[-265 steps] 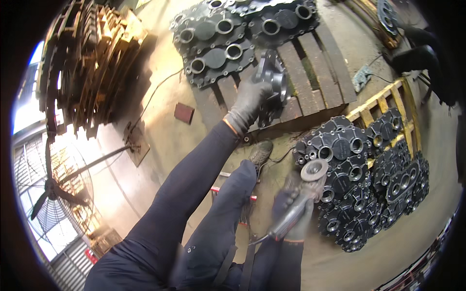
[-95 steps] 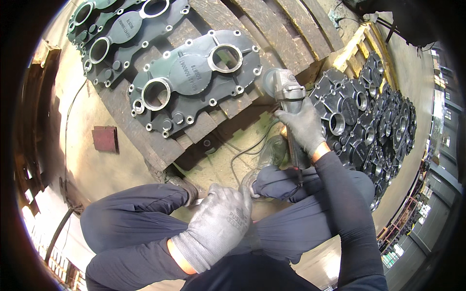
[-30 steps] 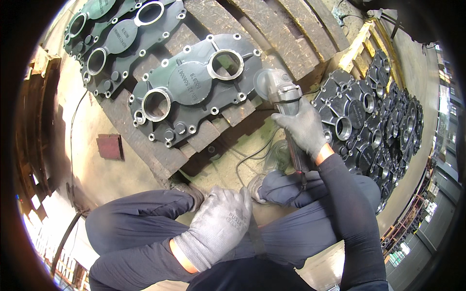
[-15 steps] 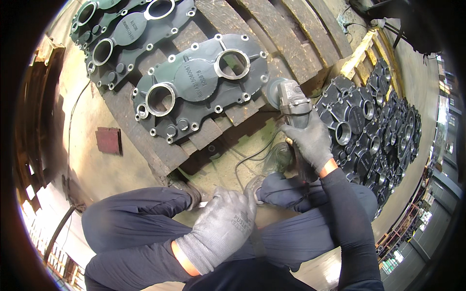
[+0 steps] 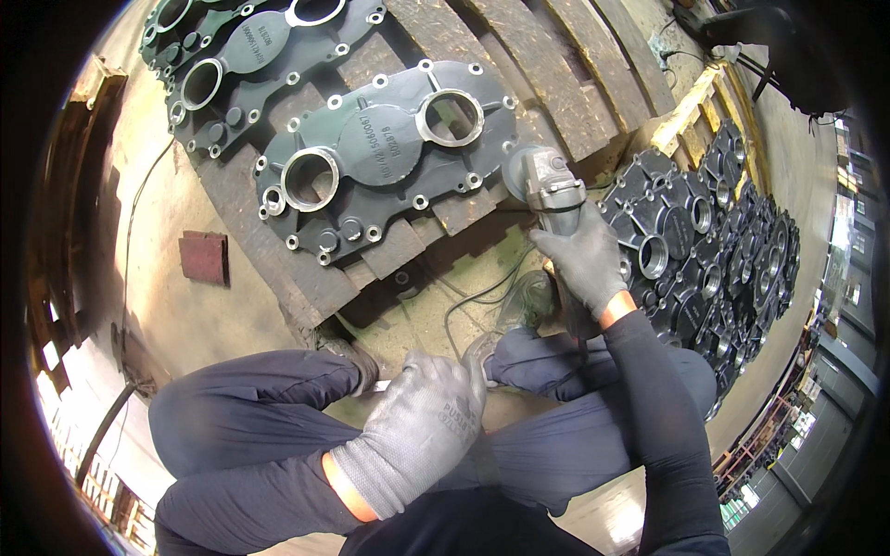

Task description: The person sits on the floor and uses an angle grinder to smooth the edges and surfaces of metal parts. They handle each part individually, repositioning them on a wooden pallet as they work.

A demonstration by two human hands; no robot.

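Observation:
My right hand (image 5: 586, 255), in a grey glove, is wrapped round the body of an angle grinder (image 5: 556, 190). The grinder's round disc (image 5: 515, 172) is at the right end of a dark green-grey metal cover (image 5: 375, 148); whether they touch I cannot tell. This cover lies flat on a wooden pallet, with two large ringed openings and bolt holes round its rim. Low over my lap, my gloved left hand (image 5: 422, 422) is closed with its fingers curled. A pale thin end shows beside it, but what the hand holds is hidden.
More covers (image 5: 250, 42) lie at the far left of the pallet (image 5: 306, 278). Many similar dark covers (image 5: 686, 232) are piled at the right beside a yellowish wooden pallet (image 5: 686, 125). A dark red block (image 5: 204, 258) lies on the floor at left. A cable (image 5: 473, 301) runs between my feet.
The grinder in my right hand has shifted slightly left, its disc nearer the cover's right end. The whole view has moved a little. My left hand stays closed over my lap.

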